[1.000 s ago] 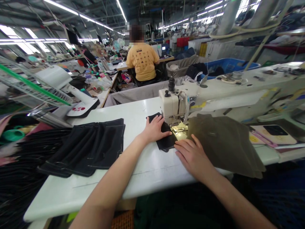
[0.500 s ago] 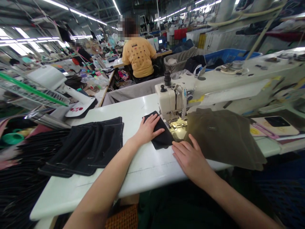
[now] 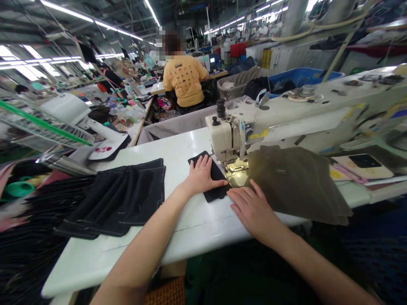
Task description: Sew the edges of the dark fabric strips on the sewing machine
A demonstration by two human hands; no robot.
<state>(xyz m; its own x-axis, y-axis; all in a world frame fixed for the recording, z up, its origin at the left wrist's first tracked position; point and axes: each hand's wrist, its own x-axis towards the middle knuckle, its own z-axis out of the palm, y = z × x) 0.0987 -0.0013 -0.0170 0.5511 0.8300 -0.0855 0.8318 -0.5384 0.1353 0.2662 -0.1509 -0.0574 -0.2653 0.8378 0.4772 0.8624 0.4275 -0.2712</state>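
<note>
My left hand (image 3: 203, 176) lies flat on a small black fabric piece (image 3: 216, 191), pressing it onto the white sewing table (image 3: 187, 148) just in front of the sewing machine head (image 3: 225, 137). My right hand (image 3: 252, 210) rests palm down on the table, its fingertips against the edge of a folded olive-green cloth (image 3: 295, 184). That cloth lies to the right of the metal presser foot (image 3: 237, 167). The needle is hidden from this angle.
A stack of dark denim panels with pale stitching (image 3: 119, 199) lies on the table to the left, and more dark cloth is piled below it. A co-worker in a yellow shirt (image 3: 185, 80) sits beyond a grey cloth bin (image 3: 174, 127).
The black piece has turned slightly under my left hand. My right hand has moved a little left, and the head camera view has shifted slightly.
</note>
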